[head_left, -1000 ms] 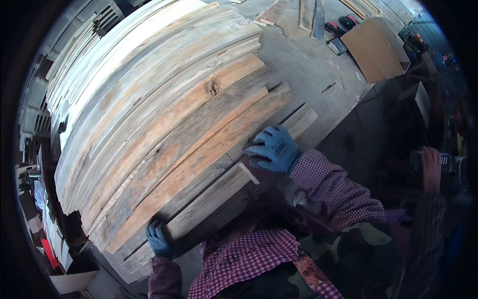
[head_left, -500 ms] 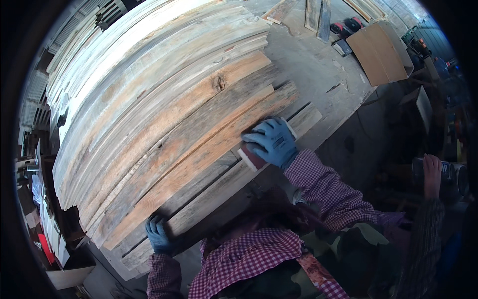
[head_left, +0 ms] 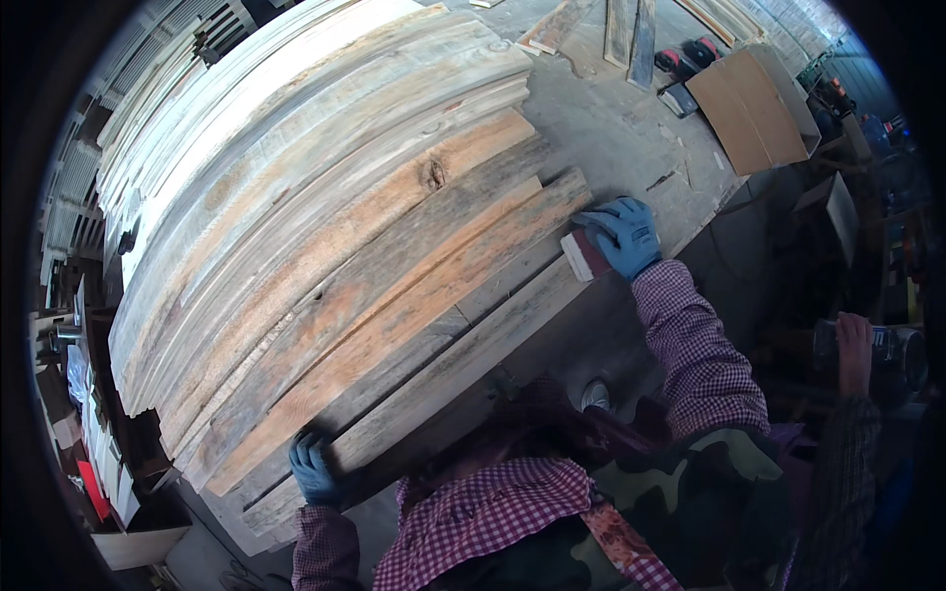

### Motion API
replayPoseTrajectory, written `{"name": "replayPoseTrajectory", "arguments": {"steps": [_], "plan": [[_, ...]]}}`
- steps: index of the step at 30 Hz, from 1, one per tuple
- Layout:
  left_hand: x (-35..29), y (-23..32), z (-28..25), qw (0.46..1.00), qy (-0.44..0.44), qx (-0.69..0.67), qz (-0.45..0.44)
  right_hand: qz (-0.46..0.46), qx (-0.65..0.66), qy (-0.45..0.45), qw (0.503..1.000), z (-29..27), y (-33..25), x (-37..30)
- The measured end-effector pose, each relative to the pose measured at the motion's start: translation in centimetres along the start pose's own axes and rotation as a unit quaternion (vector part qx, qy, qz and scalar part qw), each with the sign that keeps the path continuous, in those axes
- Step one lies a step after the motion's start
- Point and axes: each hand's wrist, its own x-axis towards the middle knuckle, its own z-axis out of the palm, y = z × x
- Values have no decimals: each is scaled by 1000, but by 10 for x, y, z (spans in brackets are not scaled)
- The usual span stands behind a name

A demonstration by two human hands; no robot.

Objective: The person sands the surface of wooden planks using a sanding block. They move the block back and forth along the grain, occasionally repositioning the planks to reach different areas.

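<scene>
My right hand [head_left: 623, 236], in a blue glove, is closed around a dark red sanding block with a thick white edge [head_left: 584, 258]. The block rests on the far right end of the nearest plank [head_left: 473, 345]. Toward the left end of that same narrow, greyish plank, my left hand [head_left: 313, 467], also gloved in blue, is bent over it with the fingers on its top face. The left thumb is hidden. Beyond lies an orange-brown plank [head_left: 414, 291] with grey stains, side by side with more weathered boards.
Many pale boards [head_left: 296, 108] cover the table's far left. A cardboard box [head_left: 749, 108] stands at the right edge, near red-and-black power tools [head_left: 687, 57] and loose wood strips [head_left: 642, 44]. At far right, another person's hand [head_left: 853, 345] holds a dark-banded, clear container [head_left: 897, 355].
My right hand has slid the sanding block right and away along the near plank, straightening the arm. My left hand has stayed in place.
</scene>
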Motion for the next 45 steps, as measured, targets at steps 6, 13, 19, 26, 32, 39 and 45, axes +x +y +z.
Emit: {"name": "replayPoseTrajectory", "arguments": {"steps": [6,13,19,26,32,39,45], "plan": [[1,0,1,1000,-12,1,-8,47,2,34,998,-2,-20,2],[0,-1,2,1000,-4,8,1,-137,122,18,983,14,-193,-3],[-2,0,-1,1000,-7,4,-13,-146,105,-10,984,11,-136,8],[3,4,-4,1000,-16,-11,-3,60,-59,2,996,4,33,23],[2,6,-1,1000,-27,4,-10,-50,0,17,999,13,-53,29],[1,-1,1,1000,-5,18,-3,-176,128,6,976,17,-220,32],[0,2,-2,1000,-3,9,-16,-131,99,27,986,21,-123,42]]}}
